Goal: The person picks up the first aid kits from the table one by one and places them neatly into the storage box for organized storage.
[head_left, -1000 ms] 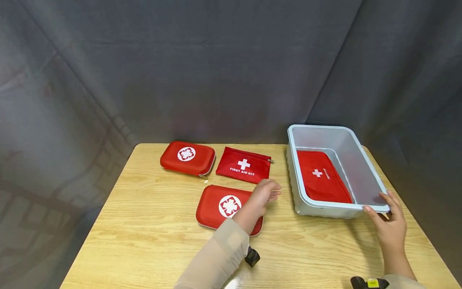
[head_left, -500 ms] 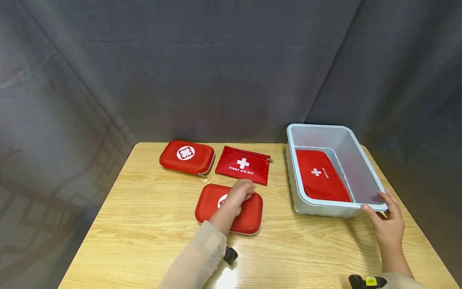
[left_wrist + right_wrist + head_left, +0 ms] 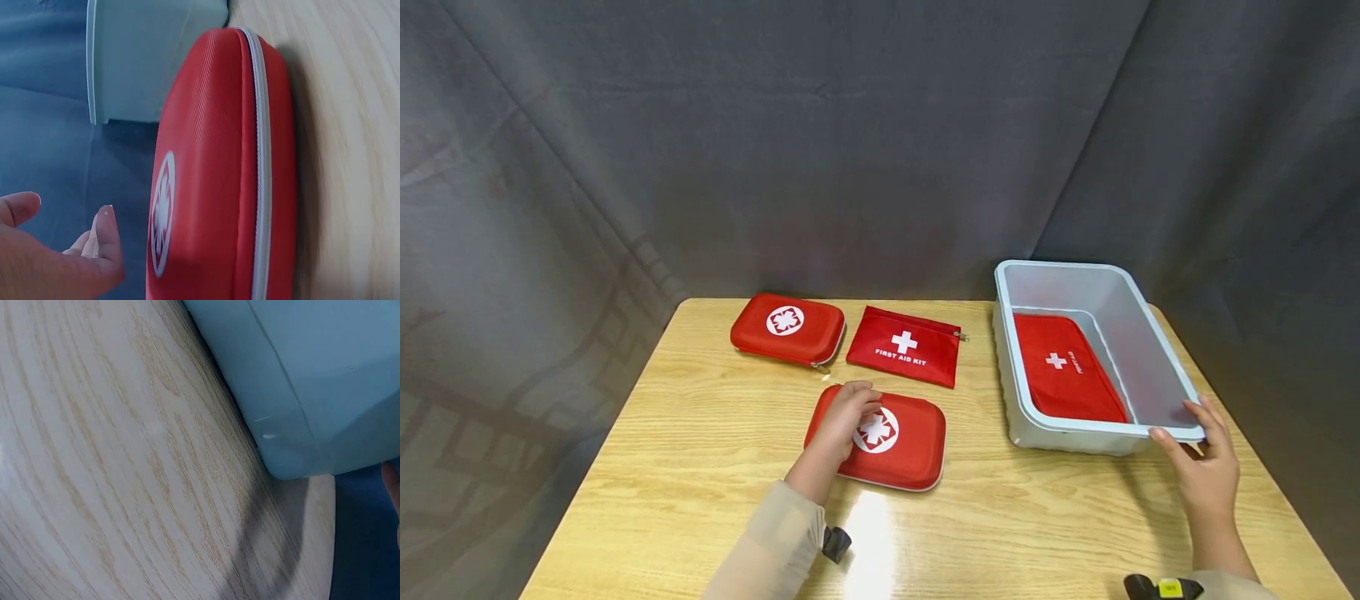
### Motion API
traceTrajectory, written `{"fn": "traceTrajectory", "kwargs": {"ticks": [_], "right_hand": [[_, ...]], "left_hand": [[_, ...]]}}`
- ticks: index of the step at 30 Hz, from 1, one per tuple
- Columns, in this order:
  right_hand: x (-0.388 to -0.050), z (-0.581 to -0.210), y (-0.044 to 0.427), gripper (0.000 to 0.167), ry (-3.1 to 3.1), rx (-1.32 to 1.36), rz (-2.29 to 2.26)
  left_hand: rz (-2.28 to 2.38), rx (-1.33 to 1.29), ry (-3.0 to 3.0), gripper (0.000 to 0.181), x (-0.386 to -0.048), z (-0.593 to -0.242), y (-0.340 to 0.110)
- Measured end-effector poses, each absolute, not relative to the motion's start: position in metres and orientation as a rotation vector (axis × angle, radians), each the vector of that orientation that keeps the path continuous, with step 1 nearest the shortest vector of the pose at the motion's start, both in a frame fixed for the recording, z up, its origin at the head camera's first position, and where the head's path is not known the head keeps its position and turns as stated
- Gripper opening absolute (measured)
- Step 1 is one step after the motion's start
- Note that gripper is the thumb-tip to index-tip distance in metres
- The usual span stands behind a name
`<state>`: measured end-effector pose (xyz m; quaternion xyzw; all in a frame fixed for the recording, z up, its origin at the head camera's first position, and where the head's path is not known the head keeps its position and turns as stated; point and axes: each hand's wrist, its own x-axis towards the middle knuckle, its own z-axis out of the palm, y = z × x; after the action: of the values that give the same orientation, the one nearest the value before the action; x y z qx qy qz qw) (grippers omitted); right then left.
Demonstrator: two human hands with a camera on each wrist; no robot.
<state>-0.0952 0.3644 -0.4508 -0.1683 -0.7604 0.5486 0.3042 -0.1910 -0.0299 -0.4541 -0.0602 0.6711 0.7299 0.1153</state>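
My left hand (image 3: 844, 421) is above the left part of the nearest red hard-shell first aid case (image 3: 910, 442). In the left wrist view a gap separates the loosely bent fingers from that case (image 3: 212, 162), and nothing is between thumb and fingers. My right hand (image 3: 1206, 467) grips the near right corner of a pale grey-blue plastic bin (image 3: 1022, 392), thumb at the front rim and fingers at the side. A flat red first aid pouch (image 3: 1060, 379) lies inside the bin. In the right wrist view the bin's wall (image 3: 312, 381) shows, with a fingertip at the edge.
Farther back on the wooden table (image 3: 647, 483) lie another red hard case (image 3: 752, 325), at left, and a flat red zip pouch (image 3: 887, 346) marked FIRST AID KIT. A grey curtain (image 3: 850, 150) hangs behind the table.
My left hand has moved left, from beside the flat zip pouch across the nearest case to its left part, holding nothing. My right hand has stayed at the bin's corner.
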Motion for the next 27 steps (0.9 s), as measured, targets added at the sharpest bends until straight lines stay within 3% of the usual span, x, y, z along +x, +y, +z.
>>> {"fn": "traceTrajectory", "kwargs": {"ticks": [6, 13, 21, 27], "right_hand": [[-0.096, -0.456, 0.368, 0.051, -1.953, -0.408, 1.523], [-0.100, -0.474, 0.385, 0.054, -2.000, -0.391, 1.454], [-0.095, -0.448, 0.363, 0.053, -1.883, -0.488, 1.601], [-0.098, -0.455, 0.369, 0.054, -1.933, -0.503, 1.568]], "left_hand": [[2.128, -0.171, 2.025, 0.041, -0.197, -0.472, -0.048], [2.101, -0.241, 2.192, 0.038, -0.183, -0.444, -0.059], [1.930, -0.286, 2.348, 0.038, -0.178, -0.450, -0.073], [1.855, -0.239, 2.452, 0.041, -0.174, -0.453, -0.086]]}}
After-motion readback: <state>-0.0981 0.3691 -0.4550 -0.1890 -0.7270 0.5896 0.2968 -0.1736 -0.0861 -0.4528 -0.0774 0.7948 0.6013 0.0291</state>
